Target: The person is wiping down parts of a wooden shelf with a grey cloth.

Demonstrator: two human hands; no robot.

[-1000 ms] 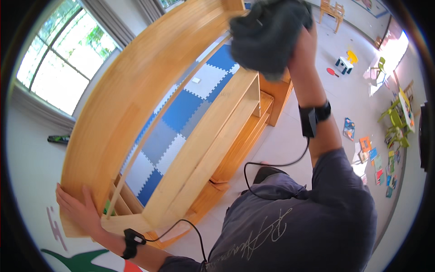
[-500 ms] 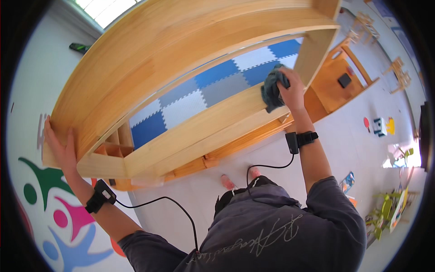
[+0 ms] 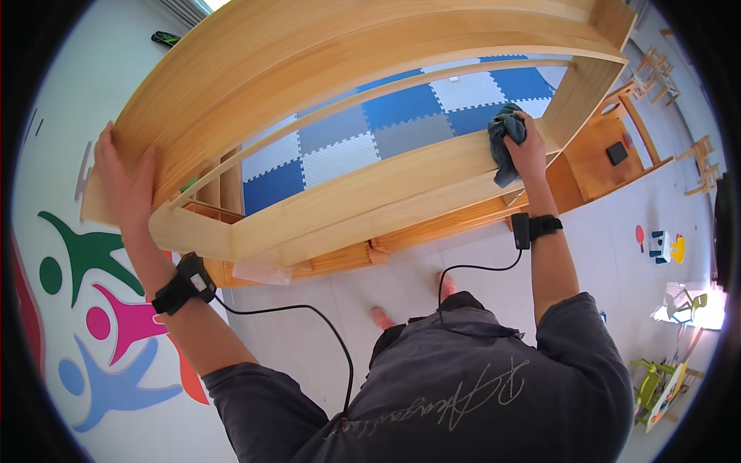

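A long wooden shelf unit (image 3: 332,85) fills the upper middle of the view. My right hand (image 3: 529,153) is closed round a bunched dark grey-green cloth (image 3: 503,147), which lies against the pale lower board (image 3: 386,174) near that board's right end. At the unit's left end, my left hand (image 3: 127,185) rests on the wood with its fingers and thumb spread apart. A black strap with a small box sits on each wrist, and a cable runs from each.
Through the open frame show blue, white and grey foam mats (image 3: 401,108). Beyond the right end stands an orange-brown wooden piece of furniture (image 3: 610,158). Painted figures (image 3: 127,328) cover the left wall. Small chairs (image 3: 698,166) and toys (image 3: 660,245) stand at the far right.
The whole view has shifted, so the shelf unit appears farther right. My right hand still presses the cloth near the board's right end. My left hand stays on the unit's left end.
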